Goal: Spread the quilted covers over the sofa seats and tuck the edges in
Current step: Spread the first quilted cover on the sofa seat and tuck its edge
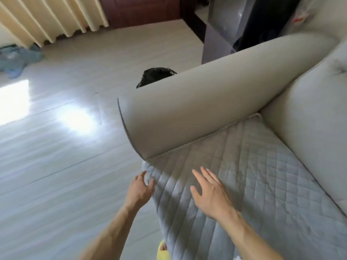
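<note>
So the grey quilted cover point(259, 177) is laid across the sofa seat, running from the armrest point(206, 109) back to the back cushion point(309, 124), with its front edge hanging over the seat front. Left hand point(139, 188) is pinching the cover's front corner right by the armrest. Right hand point(210, 192) is just beside it, fingers straight and spread on the quilting, gripping nothing.

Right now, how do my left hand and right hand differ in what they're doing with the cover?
The left hand pinches the quilted cover at its front corner; the right hand holds nothing. The left hand's fingers curl round the edge, just below the armrest; the right hand's fingers are straight and spread, over the cover's top further in. Both hands are bare and at the cover's near end.
</note>
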